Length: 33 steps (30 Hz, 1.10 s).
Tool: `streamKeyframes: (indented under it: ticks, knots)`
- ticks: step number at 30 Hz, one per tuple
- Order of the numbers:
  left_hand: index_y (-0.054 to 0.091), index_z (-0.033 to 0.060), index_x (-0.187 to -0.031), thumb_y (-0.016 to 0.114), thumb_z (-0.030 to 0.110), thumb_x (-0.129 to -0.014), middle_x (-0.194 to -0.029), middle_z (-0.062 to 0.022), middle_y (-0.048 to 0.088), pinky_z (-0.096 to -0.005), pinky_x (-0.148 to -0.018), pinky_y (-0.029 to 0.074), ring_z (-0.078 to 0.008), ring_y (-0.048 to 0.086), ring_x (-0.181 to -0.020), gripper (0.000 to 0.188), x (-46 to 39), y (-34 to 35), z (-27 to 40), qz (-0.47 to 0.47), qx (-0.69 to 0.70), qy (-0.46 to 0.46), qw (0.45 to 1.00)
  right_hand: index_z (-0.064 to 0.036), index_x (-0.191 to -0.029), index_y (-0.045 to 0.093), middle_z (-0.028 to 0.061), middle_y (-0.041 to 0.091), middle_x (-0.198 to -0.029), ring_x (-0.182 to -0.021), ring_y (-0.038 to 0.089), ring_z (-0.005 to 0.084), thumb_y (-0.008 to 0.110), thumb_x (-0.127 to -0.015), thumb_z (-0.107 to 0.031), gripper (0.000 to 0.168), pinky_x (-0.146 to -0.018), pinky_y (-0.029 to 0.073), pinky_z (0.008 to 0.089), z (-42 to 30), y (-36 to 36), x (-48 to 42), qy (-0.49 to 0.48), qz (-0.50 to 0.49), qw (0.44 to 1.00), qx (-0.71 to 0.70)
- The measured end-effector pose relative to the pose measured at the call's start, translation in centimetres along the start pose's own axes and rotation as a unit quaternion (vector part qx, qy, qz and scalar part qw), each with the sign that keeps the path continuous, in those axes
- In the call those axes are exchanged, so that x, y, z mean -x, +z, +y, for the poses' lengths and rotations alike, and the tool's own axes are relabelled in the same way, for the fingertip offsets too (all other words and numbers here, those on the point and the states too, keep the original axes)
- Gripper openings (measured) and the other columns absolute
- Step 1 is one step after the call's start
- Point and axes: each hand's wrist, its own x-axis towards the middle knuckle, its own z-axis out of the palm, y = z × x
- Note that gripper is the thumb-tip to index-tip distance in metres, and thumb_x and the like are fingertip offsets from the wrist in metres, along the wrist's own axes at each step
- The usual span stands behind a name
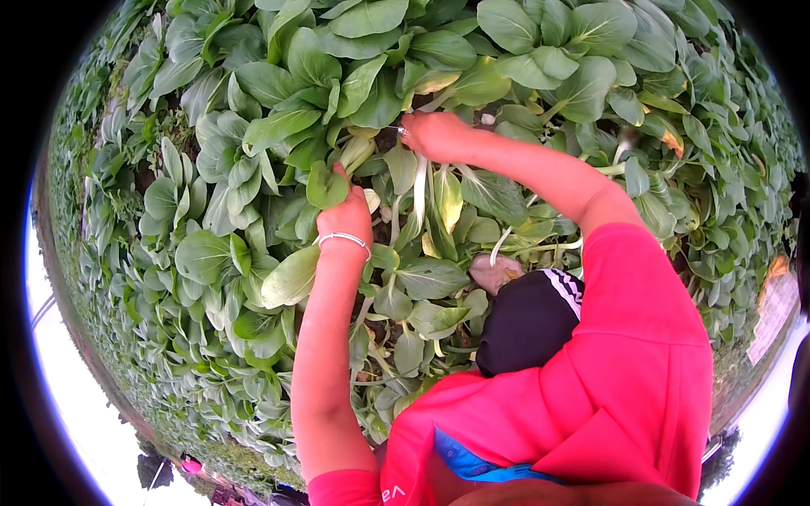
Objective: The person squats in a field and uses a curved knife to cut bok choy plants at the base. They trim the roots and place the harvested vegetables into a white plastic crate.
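My left hand (347, 212), with a silver bangle (345, 238) at the wrist, grips a rounded green leaf (326, 186) low on a bok choy plant (357, 152). Pale stalks of that plant rise just beyond the fingertips. To its right, my right hand (436, 134) is closed around a small metal tool (400, 129), perhaps a knife. Only a short shiny part shows at the fingers; leaves and the hand hide the rest. Loose white-stalked leaves (420, 190) lie below the right hand, one with a yellowed blade (448, 201).
Dense bok choy (209, 152) surrounds both hands. Cut or fallen leaves (433, 278) cover the soil nearer my body. My knee in dark cloth with white stripes (531, 322) is close below, beside a pinkish object (495, 273). A pale sheet-like thing (775, 310) lies at the far right.
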Motion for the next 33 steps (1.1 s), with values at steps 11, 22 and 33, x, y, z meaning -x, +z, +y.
streamKeyframes:
  ticks: [11, 22, 33]
  knots:
    - [0.058, 0.0018, -0.105, 0.052, 0.008, -0.085, -0.145, -0.0152, 0.031, -0.0416, -0.084, 0.050, -0.0348, 0.053, -0.113, 0.022, 0.0, 0.1, -0.8, -0.043, 0.036, -0.045, 0.997, 0.001, -0.097, 0.054, 0.0217, 0.064, -0.088, -0.084, 0.062, 0.0404, 0.048, -0.090, -0.033, 0.035, -0.073, 0.049, 0.0494, 0.0, -0.2, 0.0, 0.086, -0.099, 0.990, -0.046]
    - [0.055, 0.0058, -0.113, 0.076, 0.021, -0.068, -0.146, -0.0125, 0.029, -0.0407, -0.084, 0.050, -0.0322, 0.059, -0.102, 0.052, -1.0, -1.7, -1.5, -0.109, 0.024, -0.052, 0.992, 0.003, -0.100, 0.053, 0.0231, 0.063, -0.089, -0.084, 0.061, 0.0408, 0.046, -0.091, -0.033, 0.037, -0.075, 0.048, 0.0488, -0.7, 0.8, 0.4, 0.117, -0.077, 0.988, -0.070]
    - [0.054, 0.0071, -0.118, 0.076, 0.022, -0.068, -0.145, -0.0135, 0.030, -0.0412, -0.084, 0.051, -0.0320, 0.060, -0.100, 0.056, -0.6, -1.8, -1.3, -0.130, 0.035, -0.064, 0.989, 0.005, -0.097, 0.052, 0.0241, 0.063, -0.088, -0.082, 0.060, 0.0419, 0.047, -0.091, -0.030, 0.036, -0.074, 0.047, 0.0496, -1.3, 1.7, 0.7, 0.107, -0.051, 0.989, -0.090]
